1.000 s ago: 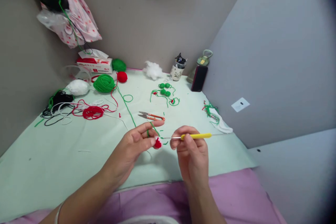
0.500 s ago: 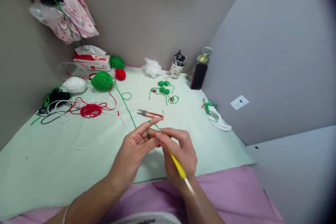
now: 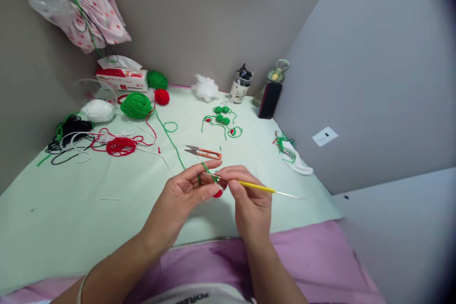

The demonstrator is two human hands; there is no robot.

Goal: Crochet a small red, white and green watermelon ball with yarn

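Note:
My left hand (image 3: 185, 192) pinches a small red and green crochet piece (image 3: 217, 193) between thumb and fingers. Green yarn (image 3: 174, 146) runs from the table up to this hand and passes round its fingers. In my right hand (image 3: 252, 199) is a crochet hook (image 3: 258, 186) with a yellow handle, held like a pen. The hook's thin metal tip meets the green yarn at the piece, and its other metal end points right. Just beyond my fingers lie orange-handled thread snips (image 3: 204, 152).
Small green crocheted balls (image 3: 223, 115) with yarn tails lie beyond the snips. At left are a green yarn ball (image 3: 136, 105), loose red yarn (image 3: 121, 146), black yarn (image 3: 73, 132) and a tissue box (image 3: 122, 80). White stuffing (image 3: 205, 88), a pen cup (image 3: 241, 89) and a phone (image 3: 270, 99) stand at the back.
The crochet hook has swung from pointing down toward me to nearly level, its rear end now to the right. My right hand has turned with it, and more of the red piece shows.

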